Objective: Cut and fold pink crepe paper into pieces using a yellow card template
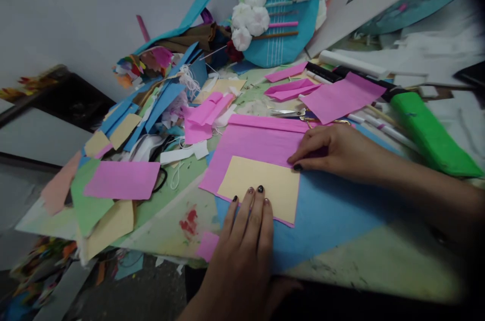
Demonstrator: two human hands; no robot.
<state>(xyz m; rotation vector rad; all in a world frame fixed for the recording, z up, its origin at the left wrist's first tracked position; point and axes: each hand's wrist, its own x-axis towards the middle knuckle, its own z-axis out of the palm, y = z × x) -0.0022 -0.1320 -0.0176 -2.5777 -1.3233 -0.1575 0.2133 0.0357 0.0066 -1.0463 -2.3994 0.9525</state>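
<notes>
A cream paper rectangle [261, 179] lies on a larger sheet of pink crepe paper [257, 144], which has a folded strip along its far edge. Both rest on a blue sheet [333, 215]. Flat on the near part of the cream piece are the outstretched fingers of my left hand [246, 240]. My right hand [333, 152] pinches the right edge of the pink crepe paper between thumb and fingers, close to the cream piece's upper right corner. Just beyond it lie scissors [290, 113] with their blades pointing left, the handles partly covered by pink paper.
At the back leans a blue paper guitar [280, 23] with white flowers. Paper scraps and white string [189, 81] crowd the left side, including a pink piece [123, 179]. A green roll [434, 134], markers [382, 129] and pink paper [344, 96] lie to the right.
</notes>
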